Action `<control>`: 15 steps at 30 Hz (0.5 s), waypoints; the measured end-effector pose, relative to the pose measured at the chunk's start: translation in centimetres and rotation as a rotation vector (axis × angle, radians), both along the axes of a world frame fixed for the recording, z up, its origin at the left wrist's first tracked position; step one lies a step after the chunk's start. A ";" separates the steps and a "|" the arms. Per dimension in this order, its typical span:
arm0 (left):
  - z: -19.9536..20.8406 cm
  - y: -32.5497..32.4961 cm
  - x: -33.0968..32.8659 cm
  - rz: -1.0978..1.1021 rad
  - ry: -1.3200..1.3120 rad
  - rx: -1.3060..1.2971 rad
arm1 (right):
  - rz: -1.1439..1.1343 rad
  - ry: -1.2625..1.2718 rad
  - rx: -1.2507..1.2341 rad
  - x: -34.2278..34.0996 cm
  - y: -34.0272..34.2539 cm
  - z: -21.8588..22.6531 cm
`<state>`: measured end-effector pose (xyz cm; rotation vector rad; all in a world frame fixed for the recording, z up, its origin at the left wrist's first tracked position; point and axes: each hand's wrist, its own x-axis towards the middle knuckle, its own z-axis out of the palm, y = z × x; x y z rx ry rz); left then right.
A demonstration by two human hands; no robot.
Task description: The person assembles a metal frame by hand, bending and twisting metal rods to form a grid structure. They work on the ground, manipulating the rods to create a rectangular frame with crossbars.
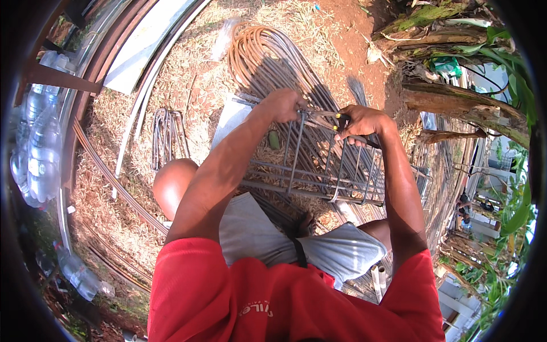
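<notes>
In the middle of the frame, a cage of thin metal bars (295, 153) sits in front of the person's gray shorts (253, 228). Just above the middle, the right hand (364, 122) is wrapped around the black and yellow handles of some pliers (343, 120). The pliers point left, to the top corner of the cage. The left hand (283, 105) is curled up at that corner, but I cannot tell what its fingers pinch. Long bent rods (259, 43) lie on the ground at the top middle. Small bent rods (165, 137) lie left of the middle. Clear plastic bottles (43, 151) are by the left edge.
</notes>
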<state>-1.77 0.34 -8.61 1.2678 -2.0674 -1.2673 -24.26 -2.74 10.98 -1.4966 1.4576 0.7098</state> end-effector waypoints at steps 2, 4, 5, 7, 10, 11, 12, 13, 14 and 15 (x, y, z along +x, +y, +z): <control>-0.1 0.0 0.0 -0.006 -0.022 -0.041 | -0.016 -0.025 -0.105 -0.6 3.8 -0.9; -0.3 0.0 -0.1 -0.012 -0.032 -0.086 | 0.138 0.024 -0.396 -0.8 8.2 -2.4; -0.3 0.1 -0.1 -0.015 -0.032 -0.114 | 0.114 0.043 -0.416 -0.9 8.7 -2.9; -0.3 0.2 -0.1 -0.016 -0.050 -0.141 | 0.062 0.040 -0.444 -1.5 9.0 -3.4; -0.1 0.6 -0.1 0.008 -0.072 -0.132 | 0.120 0.042 -0.288 -2.9 5.1 -3.2; 0.0 0.7 -0.1 0.014 -0.065 -0.135 | 0.079 0.071 -0.126 -3.4 3.3 -2.8; 0.1 0.8 -0.1 0.020 -0.058 -0.138 | 0.242 0.089 -0.142 -3.3 1.6 -3.1; 0.2 0.8 -0.1 0.024 -0.079 -0.118 | 0.251 0.065 -0.119 -3.2 0.1 -3.4; 0.4 0.8 -0.2 0.030 -0.101 -0.097 | 0.188 0.125 -0.088 -3.1 -1.1 -3.5; 0.6 1.0 -0.2 0.036 -0.114 -0.072 | 0.258 0.091 -0.126 -2.8 -2.1 -3.7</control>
